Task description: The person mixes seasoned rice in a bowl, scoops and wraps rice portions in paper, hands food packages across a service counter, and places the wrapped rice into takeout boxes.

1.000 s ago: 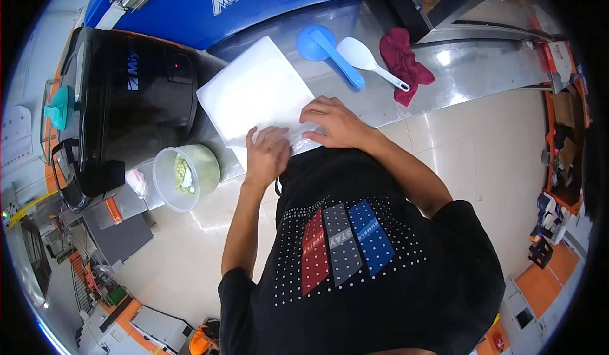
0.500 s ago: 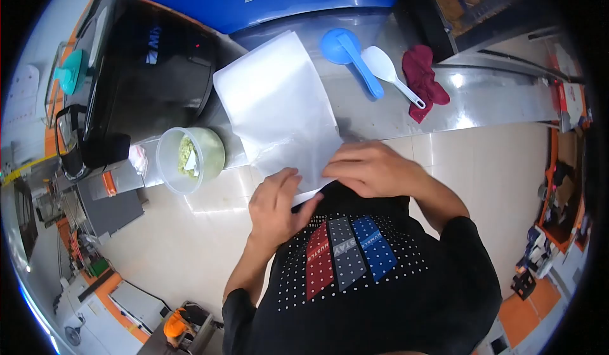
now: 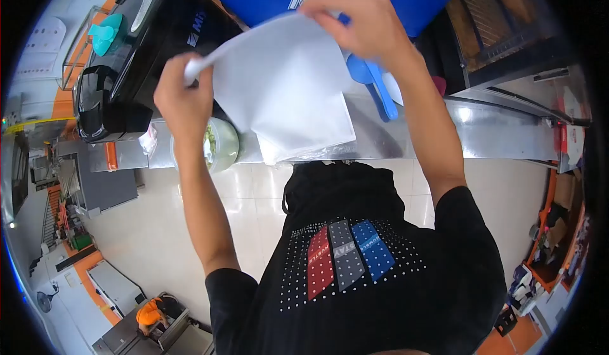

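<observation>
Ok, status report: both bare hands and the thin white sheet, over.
Left hand and right hand each gripping the thin white sheet. Held edge raised above shiny steel counter. Long-handled blue plastic scoop nearby, not visibly blocking.

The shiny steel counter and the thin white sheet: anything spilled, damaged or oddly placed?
No spill or tear shows. The thin white sheet is merely bent. One small oddity: the round translucent plastic tub stands close to the near edge of the steel counter, where an arm might knock it.

A black shirt [image 3: 387, 304] (short sleeves [image 3: 466, 225]) bears red, grey, blue panels [image 3: 346, 256].
</observation>
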A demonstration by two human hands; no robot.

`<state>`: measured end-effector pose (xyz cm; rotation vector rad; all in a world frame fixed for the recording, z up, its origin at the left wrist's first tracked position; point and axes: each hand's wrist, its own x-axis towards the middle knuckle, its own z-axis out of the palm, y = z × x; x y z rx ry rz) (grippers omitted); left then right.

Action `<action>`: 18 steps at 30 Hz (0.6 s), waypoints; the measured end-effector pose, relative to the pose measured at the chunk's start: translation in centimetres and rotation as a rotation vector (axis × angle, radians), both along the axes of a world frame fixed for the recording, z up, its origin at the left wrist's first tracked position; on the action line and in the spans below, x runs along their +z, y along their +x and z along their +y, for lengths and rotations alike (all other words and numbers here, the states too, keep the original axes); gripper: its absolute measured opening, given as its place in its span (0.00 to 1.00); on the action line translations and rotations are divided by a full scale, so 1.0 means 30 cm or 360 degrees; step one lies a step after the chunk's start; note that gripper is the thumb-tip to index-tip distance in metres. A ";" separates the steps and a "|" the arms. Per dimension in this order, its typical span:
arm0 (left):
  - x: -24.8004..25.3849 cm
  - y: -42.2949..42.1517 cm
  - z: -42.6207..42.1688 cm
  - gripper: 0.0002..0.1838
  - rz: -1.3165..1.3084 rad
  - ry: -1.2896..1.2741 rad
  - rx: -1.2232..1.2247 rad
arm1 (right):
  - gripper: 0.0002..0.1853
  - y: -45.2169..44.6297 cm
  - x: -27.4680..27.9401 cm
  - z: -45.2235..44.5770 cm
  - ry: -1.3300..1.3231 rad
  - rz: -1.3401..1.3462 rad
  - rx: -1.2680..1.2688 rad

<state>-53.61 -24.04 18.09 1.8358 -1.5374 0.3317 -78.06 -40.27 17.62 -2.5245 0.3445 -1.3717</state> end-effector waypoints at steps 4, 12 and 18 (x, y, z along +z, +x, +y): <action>-0.223 -0.054 0.147 0.16 -0.0233 -0.0276 -0.0133 | 0.11 -0.096 -0.200 0.176 -0.0086 0.0078 0.0057; -0.655 -0.148 0.317 0.21 0.0074 0.0403 -0.0010 | 0.14 -0.118 -0.681 0.358 0.0488 0.0914 0.0082; -0.750 -0.150 0.315 0.28 0.1014 0.0279 0.0463 | 0.14 -0.086 -0.672 0.363 0.0481 0.1067 0.0013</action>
